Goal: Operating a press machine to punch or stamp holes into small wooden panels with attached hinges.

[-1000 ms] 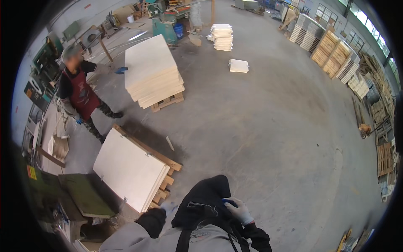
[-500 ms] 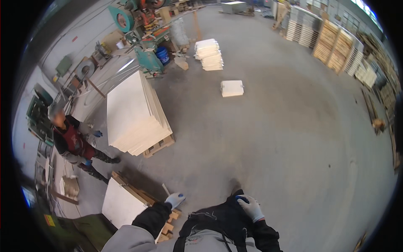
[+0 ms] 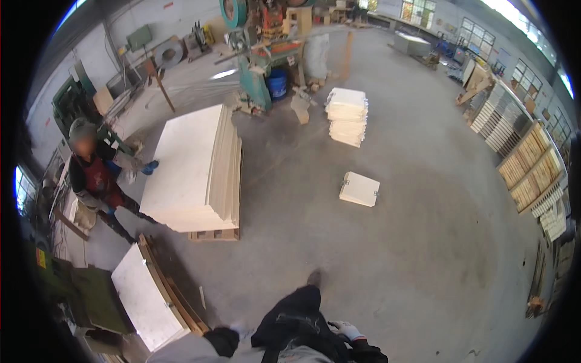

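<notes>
My right hand (image 3: 347,330), in a white glove, is beside my right thigh at the lower edge; its fingers look stretched out and nothing shows in it. My left arm ends in a dark cuff (image 3: 223,341) close to the lower edge, and the hand beyond it is too smeared to make out. Nearest to that arm is a white-topped stack of sheets (image 3: 142,296) with brown wooden edging. A taller stack of large pale sheets (image 3: 184,154) rests on a wooden pallet (image 3: 215,235) ahead of it.
A co-worker (image 3: 97,175) in a red apron and blue gloves stands left of the tall stack. On the floor ahead lie a small pale stack (image 3: 359,188) and a higher pale pile (image 3: 347,115). Green machinery (image 3: 253,81) stands beyond; pallet-like stacks (image 3: 532,166) line the right.
My view has swung, and the stacks ahead appear lower. My left hand has dropped back toward the lower edge. The co-worker's hand has come to the tall stack's edge.
</notes>
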Demonstrator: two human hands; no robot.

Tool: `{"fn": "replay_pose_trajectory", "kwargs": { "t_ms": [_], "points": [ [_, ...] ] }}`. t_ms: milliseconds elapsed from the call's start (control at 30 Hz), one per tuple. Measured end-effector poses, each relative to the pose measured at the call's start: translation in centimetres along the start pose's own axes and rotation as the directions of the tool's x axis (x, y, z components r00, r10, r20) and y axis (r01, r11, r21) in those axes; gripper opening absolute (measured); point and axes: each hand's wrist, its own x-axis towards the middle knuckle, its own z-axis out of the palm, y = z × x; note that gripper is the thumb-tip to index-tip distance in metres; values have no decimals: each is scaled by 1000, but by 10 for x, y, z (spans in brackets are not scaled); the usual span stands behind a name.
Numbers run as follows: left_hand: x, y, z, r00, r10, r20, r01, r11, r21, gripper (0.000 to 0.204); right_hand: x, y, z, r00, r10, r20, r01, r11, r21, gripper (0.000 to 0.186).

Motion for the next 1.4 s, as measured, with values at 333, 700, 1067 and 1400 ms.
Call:
{"fn": "replay_pose_trajectory", "kwargs": {
  "t_ms": [333, 700, 1067, 1400],
  "points": [
    [133, 522, -249, 693, 269, -669, -144, 961, 237, 52, 121, 40, -282, 995, -33, -91, 29, 998, -51, 28],
    [233, 681, -281, 923, 92, -374, 162, 788, 594, 46, 252, 103, -550, 962, -121, 244, 161, 976, -149, 34],
    [305, 783, -416, 974, -50, -223, 124, 934, 335, 32, 405, 109, -712, 934, -105, 342, 148, 984, -101, 32],
    [374, 759, -436, 965, 73, -254, -108, 986, -128, 24, 602, 199, -778, 993, -64, 103, 77, 990, -122, 34]
  ]
}}
